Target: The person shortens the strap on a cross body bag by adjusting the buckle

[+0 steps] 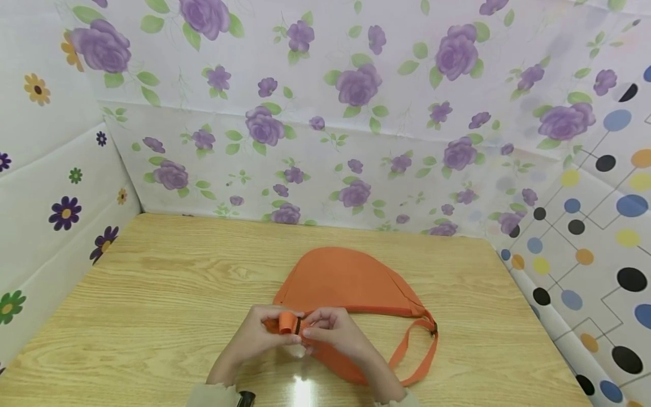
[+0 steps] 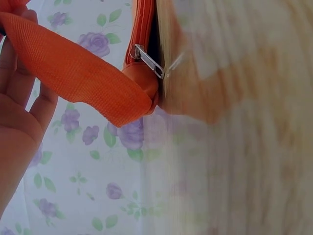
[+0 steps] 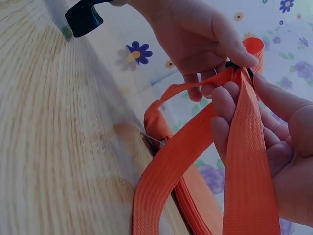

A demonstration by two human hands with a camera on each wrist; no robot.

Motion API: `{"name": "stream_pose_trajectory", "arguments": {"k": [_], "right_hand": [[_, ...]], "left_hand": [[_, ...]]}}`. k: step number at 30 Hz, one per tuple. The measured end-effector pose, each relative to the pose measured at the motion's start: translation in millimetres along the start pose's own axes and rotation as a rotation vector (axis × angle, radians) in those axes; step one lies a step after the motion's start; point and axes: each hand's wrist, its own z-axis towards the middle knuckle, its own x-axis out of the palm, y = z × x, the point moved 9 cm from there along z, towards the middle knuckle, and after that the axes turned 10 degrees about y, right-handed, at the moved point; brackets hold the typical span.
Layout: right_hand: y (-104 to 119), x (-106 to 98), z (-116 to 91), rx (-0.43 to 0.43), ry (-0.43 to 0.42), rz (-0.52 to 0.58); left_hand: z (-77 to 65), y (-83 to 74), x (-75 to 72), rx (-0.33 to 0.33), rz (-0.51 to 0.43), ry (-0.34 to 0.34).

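An orange bag (image 1: 346, 280) with a curved outline lies on the table, its zipper edge toward me. Above its near left corner, my left hand (image 1: 261, 333) pinches the orange strap (image 3: 252, 161) beside a small black buckle (image 1: 298, 325). From the other side my right hand (image 1: 333, 333) grips the strap at the same buckle. A short loop of webbing (image 3: 255, 49) stands up past the buckle in the right wrist view. The metal zipper pull (image 2: 149, 61) hangs at the bag's end in the left wrist view. Fingers partly hide the buckle.
The wooden table (image 1: 178, 282) reaches back to a flowered cloth wall (image 1: 325, 169). Patterned cloth also stands at the left and right sides. At the bag's right, the strap curves round to a second black buckle (image 1: 432, 328).
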Motion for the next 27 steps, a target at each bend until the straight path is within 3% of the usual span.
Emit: {"name": "stream_pose_trajectory", "arguments": {"k": [7,21,27], "right_hand": [[-5.3,-4.8,-5.9,0.033,-0.022,-0.012],[-3.5,-8.0,-9.3,0.007,-0.008,-0.043],[-0.3,-6.0,-7.5,-0.017,-0.009,-0.051]], "left_hand": [[-2.0,1.0,-2.3,-0.011,0.011,-0.017],[-4.7,1.1,-5.5,-0.051,0.036,-0.034],[-3.4,1.4,-3.0,-0.025,0.018,-0.021]]}}
